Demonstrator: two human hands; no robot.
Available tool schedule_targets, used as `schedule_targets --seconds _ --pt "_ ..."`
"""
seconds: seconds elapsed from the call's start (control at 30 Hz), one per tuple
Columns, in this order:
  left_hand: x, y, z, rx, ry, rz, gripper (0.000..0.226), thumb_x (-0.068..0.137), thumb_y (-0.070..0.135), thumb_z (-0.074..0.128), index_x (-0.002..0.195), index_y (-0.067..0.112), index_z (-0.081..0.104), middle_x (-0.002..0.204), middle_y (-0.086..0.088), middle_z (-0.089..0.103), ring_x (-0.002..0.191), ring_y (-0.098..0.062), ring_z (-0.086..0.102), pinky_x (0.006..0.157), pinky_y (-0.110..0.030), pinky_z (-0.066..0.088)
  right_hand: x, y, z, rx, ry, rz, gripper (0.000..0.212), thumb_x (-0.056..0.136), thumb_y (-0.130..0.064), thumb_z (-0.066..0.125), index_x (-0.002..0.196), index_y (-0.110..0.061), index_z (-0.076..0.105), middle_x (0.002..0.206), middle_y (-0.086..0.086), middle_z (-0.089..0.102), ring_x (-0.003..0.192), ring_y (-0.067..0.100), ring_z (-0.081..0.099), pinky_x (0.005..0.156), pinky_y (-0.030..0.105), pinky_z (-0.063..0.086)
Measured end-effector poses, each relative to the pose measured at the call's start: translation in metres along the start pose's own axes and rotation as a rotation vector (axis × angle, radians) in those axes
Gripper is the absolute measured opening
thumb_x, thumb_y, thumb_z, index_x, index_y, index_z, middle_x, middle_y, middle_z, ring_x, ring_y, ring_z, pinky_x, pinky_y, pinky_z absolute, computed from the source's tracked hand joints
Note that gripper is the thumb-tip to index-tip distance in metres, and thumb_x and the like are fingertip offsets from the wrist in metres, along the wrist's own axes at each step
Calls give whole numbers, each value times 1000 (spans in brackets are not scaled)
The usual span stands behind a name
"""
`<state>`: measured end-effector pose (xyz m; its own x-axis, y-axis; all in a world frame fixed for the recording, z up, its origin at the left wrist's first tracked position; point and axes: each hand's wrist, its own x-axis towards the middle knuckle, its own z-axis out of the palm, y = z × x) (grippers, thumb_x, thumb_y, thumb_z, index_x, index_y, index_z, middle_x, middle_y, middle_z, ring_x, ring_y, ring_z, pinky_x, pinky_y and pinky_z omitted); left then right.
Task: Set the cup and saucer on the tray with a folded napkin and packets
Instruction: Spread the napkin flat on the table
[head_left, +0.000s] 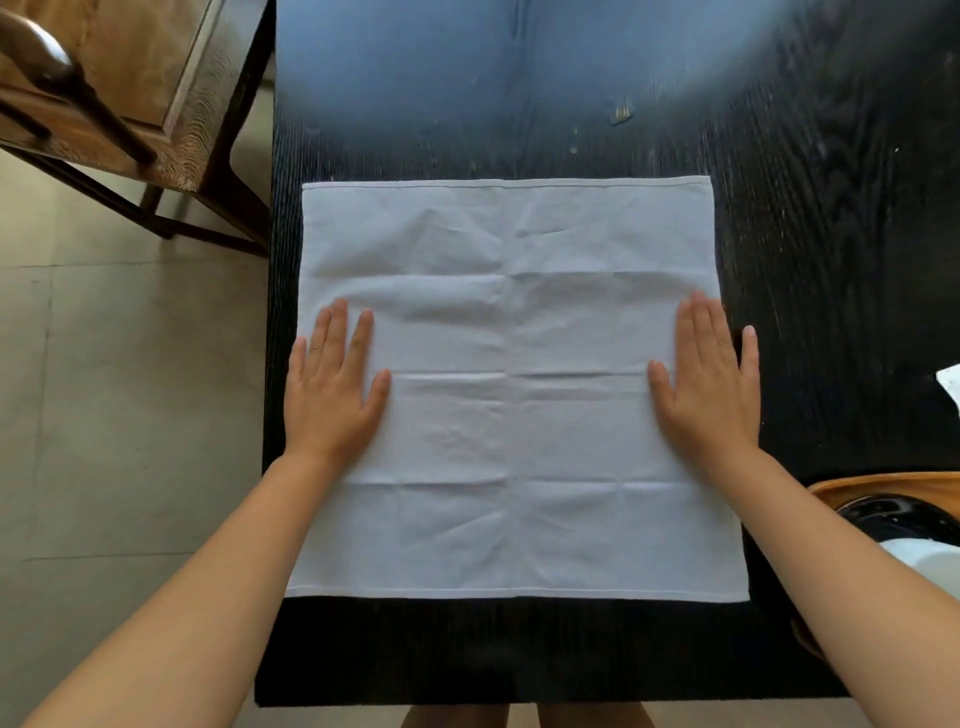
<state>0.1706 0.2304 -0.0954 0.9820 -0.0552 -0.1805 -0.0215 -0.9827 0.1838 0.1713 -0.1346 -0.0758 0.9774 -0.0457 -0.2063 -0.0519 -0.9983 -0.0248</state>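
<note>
Head view: white napkin (511, 384) lies unfolded, flat on the black bench (831, 234). Left hand (332, 395) presses its 9 o'clock edge, right hand (709, 389) its 3 o'clock edge, fingers straight, slightly spread; both equally near.

**Colour and Pattern Findings**

Napkin (511, 384): plain white, no print, marked by a grid of fold creases. Bench (831, 234): black with visible wood grain, pale scuffs and specks, and a blue-grey sheen across the far part. Tray (878, 480): orange-brown rim. Saucer (893, 517): glossy black. Cup (930, 564): white. Chair (130, 88): mid-brown grained wood on a dark frame. Floor (130, 389): pale beige tiles.
</note>
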Motion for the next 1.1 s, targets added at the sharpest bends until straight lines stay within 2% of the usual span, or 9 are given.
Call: schedule_targets --seconds 0.13,0.17,0.23,0.3,0.4,0.63,0.87,0.97,1.1 --pt "7 17 -3 -58 82 -181 72 88 50 16 149 12 10 158 -8 8 145 -17 5 113 -47 -9 3 -15 -3 37 52 73 68 90 -44 17 147 -7 9 157 11 10 144 19 3 115 47 -2" --pt "13 27 -4 -68 105 -166 70 89 50 18 149 14 10 158 -8 8 145 -18 5 112 -47 -13 7 -24 -5 59 70 36 67 91 -44 18 147 -9 9 156 11 10 144 21 3 114 45 -6" --pt "28 52 -5 -50 122 15 65 90 47 25 148 19 14 157 -8 12 144 -19 5 110 -46 -16 20 -50 -5 84 102 -120 64 91 -43 23 147 -14 13 156 11 12 143 21 5 112 41 -9" --pt "49 77 -3 -6 121 206 62 90 46 29 147 23 19 156 -7 17 142 -17 8 110 -46 -11 39 -79 -3 85 117 -253 62 90 -42 29 146 -19 18 155 9 17 142 21 9 112 44 -5" --pt "84 94 1 53 85 310 64 89 52 28 147 26 22 156 -6 19 144 -18 12 111 -50 -5 68 -105 1 54 108 -323 59 89 -44 31 144 -23 28 153 10 24 142 24 19 110 51 3" --pt "128 47 -11 49 22 207 72 82 61 19 148 31 16 158 -3 9 145 -22 5 113 -52 -1 123 -65 -9 41 37 -271 66 83 -55 16 146 -34 17 158 1 9 145 20 5 111 56 -1" --pt "134 -12 -23 19 47 98 76 82 63 22 148 26 20 158 -13 6 145 -28 5 115 -45 6 139 8 -22 8 50 -157 69 85 -52 17 148 -23 10 158 5 6 145 18 2 114 50 -1" --pt "134 -13 -23 21 71 80 75 82 62 24 148 25 20 157 -15 6 145 -27 5 115 -47 3 139 12 -21 -6 52 -163 68 88 -50 17 148 -20 6 158 4 4 145 17 0 114 49 -3" --pt "134 -11 -23 51 50 66 75 82 62 21 148 27 15 158 -13 3 145 -26 2 115 -49 -1 138 11 -21 -46 43 -154 68 89 -50 16 148 -19 2 158 3 0 144 16 -3 113 53 -5"
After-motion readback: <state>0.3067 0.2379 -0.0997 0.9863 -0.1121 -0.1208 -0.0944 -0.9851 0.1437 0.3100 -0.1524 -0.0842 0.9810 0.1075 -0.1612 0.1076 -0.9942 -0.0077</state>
